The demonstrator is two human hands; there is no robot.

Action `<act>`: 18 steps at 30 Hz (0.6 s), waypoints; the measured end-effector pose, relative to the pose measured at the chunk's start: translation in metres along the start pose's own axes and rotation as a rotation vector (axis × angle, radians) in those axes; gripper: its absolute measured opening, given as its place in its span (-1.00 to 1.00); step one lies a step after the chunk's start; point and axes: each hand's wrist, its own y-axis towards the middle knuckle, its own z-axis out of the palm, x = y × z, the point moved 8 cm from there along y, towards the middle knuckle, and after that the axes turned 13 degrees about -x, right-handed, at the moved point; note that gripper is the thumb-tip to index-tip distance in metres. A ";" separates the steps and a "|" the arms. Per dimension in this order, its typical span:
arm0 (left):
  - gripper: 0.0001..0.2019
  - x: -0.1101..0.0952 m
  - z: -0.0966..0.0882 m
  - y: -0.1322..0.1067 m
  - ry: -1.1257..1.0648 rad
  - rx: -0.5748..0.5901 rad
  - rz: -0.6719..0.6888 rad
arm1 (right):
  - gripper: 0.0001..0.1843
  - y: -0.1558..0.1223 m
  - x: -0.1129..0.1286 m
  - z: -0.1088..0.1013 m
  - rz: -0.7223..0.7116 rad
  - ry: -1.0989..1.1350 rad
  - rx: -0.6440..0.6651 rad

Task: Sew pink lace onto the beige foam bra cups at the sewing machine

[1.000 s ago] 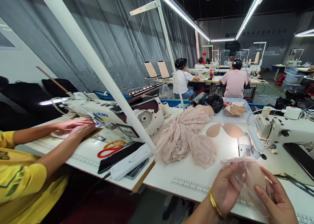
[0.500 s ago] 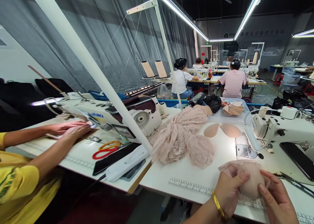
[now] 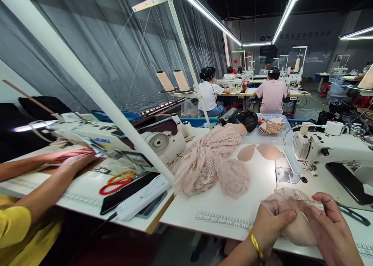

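At the bottom right, both my hands hold a beige padded cup wrapped in pale lace point(image 3: 294, 219) just above the white table's front edge point(image 3: 221, 227). My left hand point(image 3: 269, 229), with a gold bangle, grips its left side, thumb on top. My right hand point(image 3: 332, 229) curls round its right side, fingers pressed on the lace. Two loose beige cups point(image 3: 259, 152) lie flat on the table beyond. A heap of pink lace fabric point(image 3: 212, 161) sits to the left of them. My white sewing machine point(image 3: 329, 149) stands at the right.
A neighbour in a yellow sleeve point(image 3: 14, 227) works at a second sewing machine point(image 3: 116, 137) on the left; red and orange scissors point(image 3: 116, 182) lie there. A stack of cups point(image 3: 272, 126) and a black bag point(image 3: 249, 119) sit at the back. Dark scissors point(image 3: 351, 215) lie at my right. Seated people work further off.
The lace and cup went from spread open between my hands to bunched together and gripped closer. The view shifted so everything slid left.
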 end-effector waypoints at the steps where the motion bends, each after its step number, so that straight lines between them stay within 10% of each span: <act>1: -0.46 0.004 0.003 -0.002 -0.011 0.033 -0.041 | -0.51 0.001 -0.003 0.001 0.059 0.021 -0.011; 5: -0.41 0.010 0.013 -0.006 -0.109 0.119 -0.130 | -0.42 0.007 -0.023 -0.001 0.220 -0.009 -0.047; 18: -0.55 -0.015 -0.015 0.015 -0.309 -0.243 0.001 | -0.08 0.000 -0.045 0.003 0.226 -0.003 0.083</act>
